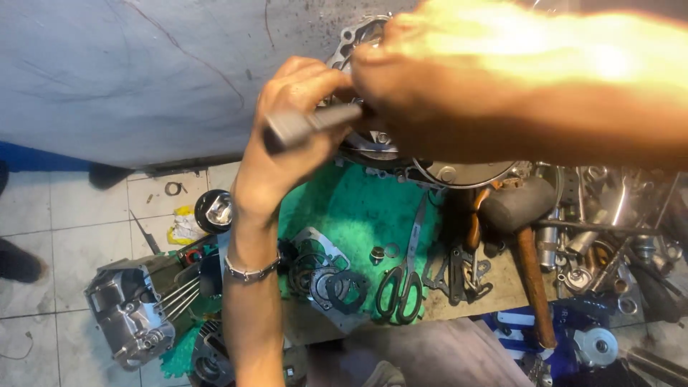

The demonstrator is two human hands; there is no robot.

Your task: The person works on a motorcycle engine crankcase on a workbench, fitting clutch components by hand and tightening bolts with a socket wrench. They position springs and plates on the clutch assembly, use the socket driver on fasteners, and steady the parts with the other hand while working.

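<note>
My left hand, with a metal bracelet on its wrist, reaches up from below and presses its curled fingers on a silver engine casing at the top centre. A grey metal tool lies across the back of that hand. Its right end sits in the closed fingers of my right hand, which comes in from the right, brightly lit and blurred. Most of the casing is hidden behind both hands.
A green mat lies below the hands with gaskets, black scissors and washers on it. A mallet and many metal parts crowd the right. An engine block, a piston and a yellow rag sit on the tiled floor.
</note>
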